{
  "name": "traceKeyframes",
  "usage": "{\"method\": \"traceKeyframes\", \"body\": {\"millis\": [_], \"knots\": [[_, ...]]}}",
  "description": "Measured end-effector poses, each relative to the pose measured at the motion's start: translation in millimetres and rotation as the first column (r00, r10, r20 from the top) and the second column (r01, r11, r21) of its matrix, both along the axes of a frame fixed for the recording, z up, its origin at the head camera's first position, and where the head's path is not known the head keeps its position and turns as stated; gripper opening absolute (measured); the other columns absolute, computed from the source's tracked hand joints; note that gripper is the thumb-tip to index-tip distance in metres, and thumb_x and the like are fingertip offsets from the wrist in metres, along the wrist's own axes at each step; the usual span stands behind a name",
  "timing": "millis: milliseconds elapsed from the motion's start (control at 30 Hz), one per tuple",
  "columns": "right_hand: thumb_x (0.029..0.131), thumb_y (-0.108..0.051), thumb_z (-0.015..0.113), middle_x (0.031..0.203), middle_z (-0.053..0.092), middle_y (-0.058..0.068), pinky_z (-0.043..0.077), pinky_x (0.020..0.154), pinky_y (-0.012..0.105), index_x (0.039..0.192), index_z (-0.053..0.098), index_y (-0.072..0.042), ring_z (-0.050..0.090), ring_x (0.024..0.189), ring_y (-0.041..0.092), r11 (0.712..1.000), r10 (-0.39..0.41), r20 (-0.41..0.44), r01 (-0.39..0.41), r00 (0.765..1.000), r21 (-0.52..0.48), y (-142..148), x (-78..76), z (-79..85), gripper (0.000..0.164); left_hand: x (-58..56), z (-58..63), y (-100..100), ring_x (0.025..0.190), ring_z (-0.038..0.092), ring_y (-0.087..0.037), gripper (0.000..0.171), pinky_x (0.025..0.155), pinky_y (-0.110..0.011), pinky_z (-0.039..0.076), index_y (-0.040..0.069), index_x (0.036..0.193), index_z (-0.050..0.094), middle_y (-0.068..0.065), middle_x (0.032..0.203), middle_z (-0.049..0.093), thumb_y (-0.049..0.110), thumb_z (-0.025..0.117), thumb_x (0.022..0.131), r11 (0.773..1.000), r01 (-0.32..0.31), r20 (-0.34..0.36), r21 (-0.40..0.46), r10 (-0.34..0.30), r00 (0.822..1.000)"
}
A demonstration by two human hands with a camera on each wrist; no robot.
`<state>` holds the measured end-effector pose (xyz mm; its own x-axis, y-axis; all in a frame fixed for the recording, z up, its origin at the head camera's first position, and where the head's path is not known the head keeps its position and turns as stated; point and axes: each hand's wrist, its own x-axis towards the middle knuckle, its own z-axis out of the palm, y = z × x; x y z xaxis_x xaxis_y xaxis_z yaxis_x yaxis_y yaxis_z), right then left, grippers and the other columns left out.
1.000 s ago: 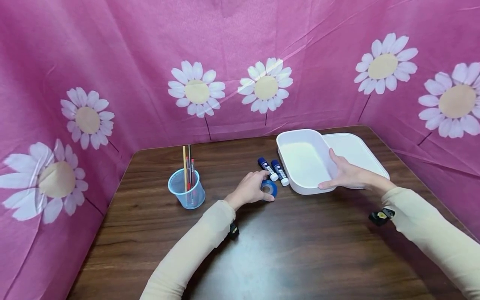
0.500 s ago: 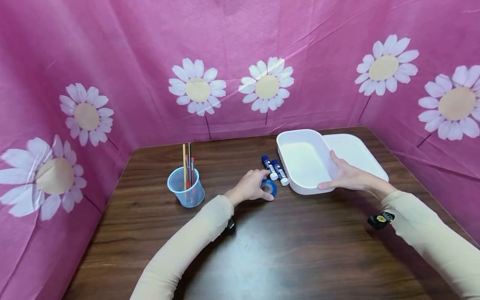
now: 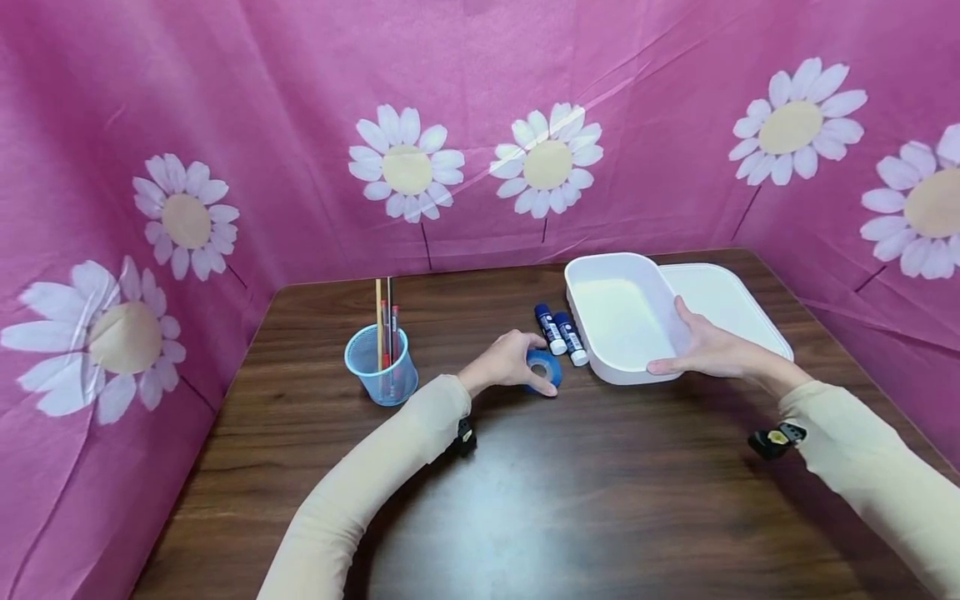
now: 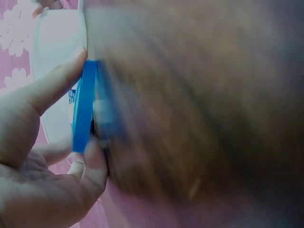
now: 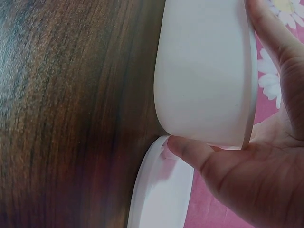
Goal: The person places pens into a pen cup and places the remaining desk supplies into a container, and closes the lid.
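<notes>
My left hand [image 3: 510, 362] pinches a roll of blue tape [image 3: 553, 363] between thumb and fingers. In the left wrist view the tape roll [image 4: 85, 107] appears edge-on, its rim held at both ends. Just beyond it two blue glue sticks with white ends, the nearer glue stick [image 3: 572, 340] beside the box, lie side by side. My right hand [image 3: 708, 346] grips the near right corner of an open white plastic box [image 3: 633, 377], thumb along the front and fingers along the right side. The right wrist view shows the box wall [image 5: 204, 71] between thumb and fingers.
A white lid [image 3: 738, 308] lies on the table right of the box, partly behind it. To the left stands a light blue mesh pen cup [image 3: 386, 387] holding several pencils and pens. A pink flowered cloth [image 3: 480, 50] hangs behind the brown wooden table [image 3: 600, 500].
The left glue stick has shifted right, up against the other. My left hand and the tape have drawn slightly away from the glue sticks. The right hand keeps its place on the box.
</notes>
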<state>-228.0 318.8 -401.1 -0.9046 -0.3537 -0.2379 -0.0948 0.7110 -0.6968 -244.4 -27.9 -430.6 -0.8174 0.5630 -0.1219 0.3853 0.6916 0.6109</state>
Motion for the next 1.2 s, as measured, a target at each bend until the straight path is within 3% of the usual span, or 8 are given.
{"method": "traceKeyframes", "body": {"millis": [67, 133, 300, 500, 600, 700, 933, 1200], "knots": [[0.084, -0.032, 0.083, 0.16, -0.016, 0.035, 0.008, 0.116, 0.068, 0.153, -0.022, 0.005, -0.006, 0.149, 0.049, 1.0, -0.004, 0.005, 0.004, 1.0, -0.006, 0, 0.1, -0.8, 0.131, -2.1, -0.3, -2, 0.104, 0.061, -0.015, 0.074, 0.085, -0.025, 0.054, 0.005, 0.133, 0.064, -0.007, 0.123, 0.067, 0.033, 0.095, 0.071, 0.998, -0.009, 0.082, 0.06, 0.004, 0.997], [0.084, -0.032, 0.084, 0.16, -0.016, 0.034, 0.007, 0.117, 0.067, 0.153, -0.021, 0.005, -0.005, 0.149, 0.048, 1.0, -0.009, 0.003, 0.01, 1.0, -0.013, -1, 0.7, -0.8, 0.131, -3.5, 0.7, -4, 0.097, 0.063, -0.014, 0.067, 0.075, -0.027, 0.058, 0.005, 0.13, 0.066, -0.005, 0.118, 0.068, 0.025, 0.095, 0.073, 0.988, -0.035, 0.206, 0.151, 0.003, 0.979], [0.084, -0.031, 0.083, 0.159, -0.014, 0.038, 0.008, 0.117, 0.067, 0.153, -0.021, 0.006, -0.004, 0.149, 0.049, 1.0, -0.012, -0.005, 0.012, 1.0, -0.008, -1, 0.2, -0.6, 0.131, -6.0, 3.1, -9, 0.092, 0.067, -0.02, 0.062, 0.07, -0.038, 0.062, 0.002, 0.133, 0.063, -0.01, 0.11, 0.066, 0.001, 0.089, 0.076, 0.921, -0.161, 0.493, 0.356, -0.038, 0.869], [0.084, -0.031, 0.083, 0.158, -0.014, 0.039, 0.008, 0.116, 0.067, 0.152, -0.022, 0.006, -0.004, 0.148, 0.05, 1.0, -0.015, 0.009, 0.015, 1.0, 0.0, -2, -1.0, -0.2, 0.13, -7.2, 2.7, -15, 0.093, 0.069, -0.024, 0.059, 0.078, -0.043, 0.061, 0.001, 0.134, 0.062, -0.015, 0.113, 0.067, -0.01, 0.081, 0.08, 0.85, -0.263, 0.636, 0.457, -0.105, 0.765], [0.085, -0.032, 0.083, 0.158, -0.015, 0.039, 0.007, 0.117, 0.067, 0.152, -0.023, 0.006, -0.004, 0.148, 0.05, 1.0, -0.018, 0.012, 0.018, 1.0, -0.002, -1, -0.8, 0.9, 0.131, -8.9, 0.6, -17, 0.092, 0.069, -0.025, 0.059, 0.082, -0.045, 0.06, 0.0, 0.137, 0.059, -0.017, 0.116, 0.066, -0.012, 0.077, 0.082, 0.808, -0.304, 0.667, 0.505, -0.143, 0.731], [0.085, -0.032, 0.082, 0.158, -0.017, 0.038, 0.006, 0.116, 0.067, 0.152, -0.023, 0.006, -0.006, 0.148, 0.05, 1.0, -0.016, 0.018, 0.016, 1.0, -0.008, 0, -0.3, 1.2, 0.13, -10.5, -0.1, -15, 0.092, 0.069, -0.024, 0.059, 0.083, -0.046, 0.059, -0.001, 0.14, 0.057, -0.017, 0.117, 0.065, -0.013, 0.074, 0.084, 0.782, -0.321, 0.673, 0.534, -0.163, 0.721], [0.085, -0.034, 0.082, 0.157, -0.017, 0.039, 0.008, 0.115, 0.07, 0.151, -0.027, 0.003, -0.007, 0.147, 0.053, 1.0, -0.021, 0.052, 0.021, 0.998, 0.001, 1, -1.8, 1.1, 0.133, -12.0, 5.9, -9, 0.095, 0.07, -0.026, 0.063, 0.088, -0.05, 0.057, 0.0, 0.146, 0.05, -0.018, 0.129, 0.063, -0.011, 0.071, 0.088, 0.772, -0.309, 0.658, 0.556, -0.181, 0.731], [0.086, -0.033, 0.082, 0.156, -0.018, 0.041, 0.007, 0.115, 0.07, 0.15, -0.028, 0.004, -0.007, 0.147, 0.054, 1.0, -0.018, 0.071, 0.02, 0.997, -0.016, -1, -1.8, 2.3, 0.133, -9.7, 13.0, -9, 0.096, 0.071, -0.027, 0.06, 0.091, -0.049, 0.056, 0.002, 0.144, 0.053, -0.017, 0.133, 0.062, -0.011, 0.07, 0.089, 0.734, -0.347, 0.67, 0.584, -0.194, 0.716]]}}
